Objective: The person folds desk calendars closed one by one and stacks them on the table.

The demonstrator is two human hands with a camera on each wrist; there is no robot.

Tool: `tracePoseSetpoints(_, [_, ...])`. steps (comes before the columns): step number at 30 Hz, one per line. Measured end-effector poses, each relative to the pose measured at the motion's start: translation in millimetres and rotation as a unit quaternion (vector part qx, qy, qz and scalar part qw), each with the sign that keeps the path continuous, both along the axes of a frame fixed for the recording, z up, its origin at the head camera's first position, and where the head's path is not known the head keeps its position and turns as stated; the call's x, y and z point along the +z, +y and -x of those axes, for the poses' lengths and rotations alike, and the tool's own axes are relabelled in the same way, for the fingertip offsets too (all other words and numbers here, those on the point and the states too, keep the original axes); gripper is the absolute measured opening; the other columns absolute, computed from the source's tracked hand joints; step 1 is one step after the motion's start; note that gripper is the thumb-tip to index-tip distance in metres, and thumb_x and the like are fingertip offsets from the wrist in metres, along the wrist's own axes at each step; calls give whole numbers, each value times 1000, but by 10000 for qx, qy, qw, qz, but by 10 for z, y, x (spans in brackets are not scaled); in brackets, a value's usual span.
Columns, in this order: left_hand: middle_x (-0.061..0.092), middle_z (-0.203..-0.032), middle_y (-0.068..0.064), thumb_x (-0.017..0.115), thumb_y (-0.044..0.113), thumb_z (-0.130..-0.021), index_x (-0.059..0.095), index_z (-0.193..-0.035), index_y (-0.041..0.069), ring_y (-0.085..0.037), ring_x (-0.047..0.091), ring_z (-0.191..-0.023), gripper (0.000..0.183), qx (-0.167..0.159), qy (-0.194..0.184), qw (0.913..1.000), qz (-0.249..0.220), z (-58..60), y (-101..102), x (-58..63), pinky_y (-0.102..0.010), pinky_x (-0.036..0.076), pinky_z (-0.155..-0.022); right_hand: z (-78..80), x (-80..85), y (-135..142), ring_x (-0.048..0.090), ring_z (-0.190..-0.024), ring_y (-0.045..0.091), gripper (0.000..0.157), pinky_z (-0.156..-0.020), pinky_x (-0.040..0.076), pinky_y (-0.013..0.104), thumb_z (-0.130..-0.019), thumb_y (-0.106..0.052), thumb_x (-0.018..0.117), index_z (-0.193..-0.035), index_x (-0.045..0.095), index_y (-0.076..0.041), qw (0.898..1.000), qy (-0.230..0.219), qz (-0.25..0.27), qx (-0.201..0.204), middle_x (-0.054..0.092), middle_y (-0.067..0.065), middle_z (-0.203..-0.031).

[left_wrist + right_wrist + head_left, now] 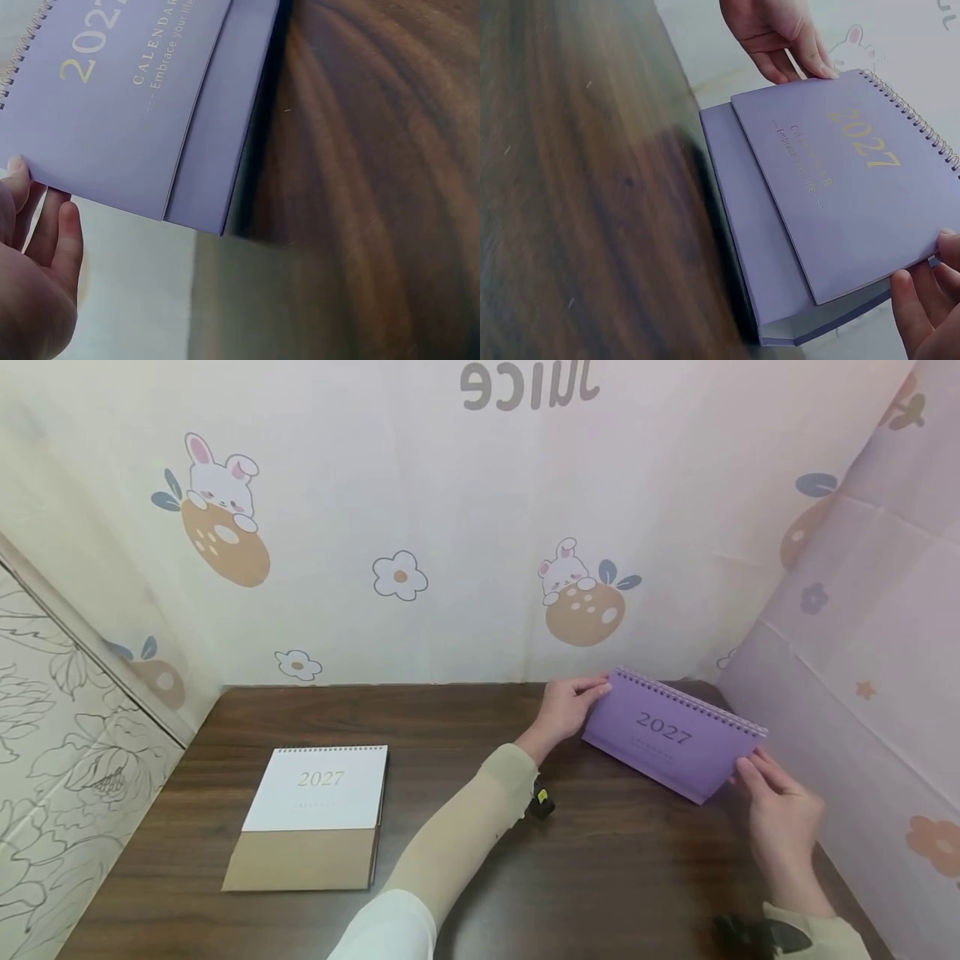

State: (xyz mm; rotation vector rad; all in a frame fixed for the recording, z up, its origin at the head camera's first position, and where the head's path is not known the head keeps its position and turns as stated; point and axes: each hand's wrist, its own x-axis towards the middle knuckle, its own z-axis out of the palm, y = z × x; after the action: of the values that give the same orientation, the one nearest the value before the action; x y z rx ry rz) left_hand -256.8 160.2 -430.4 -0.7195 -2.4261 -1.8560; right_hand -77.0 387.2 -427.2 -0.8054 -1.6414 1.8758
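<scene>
A purple spiral-bound desk calendar (667, 735) marked 2027 is tilted at the back right of the table. My left hand (564, 706) pinches its left side near the top corner, thumb on the front cover. On the opposite side, my right hand (783, 814) grips the right edge. The right wrist view shows the calendar's folded stand (810, 326) spread behind the cover, with dark shadow along the bottom edge. Whether that edge touches the table cannot be told. Gold lettering is readable on the cover (112, 127) in the left wrist view.
A white 2027 desk calendar (322, 789) with a tan base stands on the left of the dark wooden table (600, 877). A printed curtain (465, 510) hangs behind the table's back edge, and another (862, 693) borders the right side.
</scene>
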Motion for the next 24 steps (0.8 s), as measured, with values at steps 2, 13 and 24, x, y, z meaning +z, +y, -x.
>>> tracePoseSetpoints(2, [70,-117,12,70,27,-94,76,-113,15,3,61,-110,23,35,66,10000,45,14,-57,47,-12,46,-88,35,38,-37,68,-92,1,33,-70,53,15,-84,-11,79,-115,73,-2,9998,133,124,26,60,2,-138])
tracePoseSetpoints(13, [69,-120,6,70,27,-94,76,-113,11,-4,62,-112,25,186,424,9989,92,-3,-662,266,-17,48,-90,263,250,-436,68,-99,8,24,-73,55,21,-86,1,76,-109,72,8,9970,643,-88,411,66,7,-127])
tracePoseSetpoints(24, [72,-113,-3,74,21,-92,78,-106,8,-14,67,-107,20,717,1074,9915,126,-175,-1450,314,-25,52,-90,458,241,-931,67,-102,8,30,-75,56,24,-88,-4,75,-110,68,16,9849,675,-981,1254,65,13,-128])
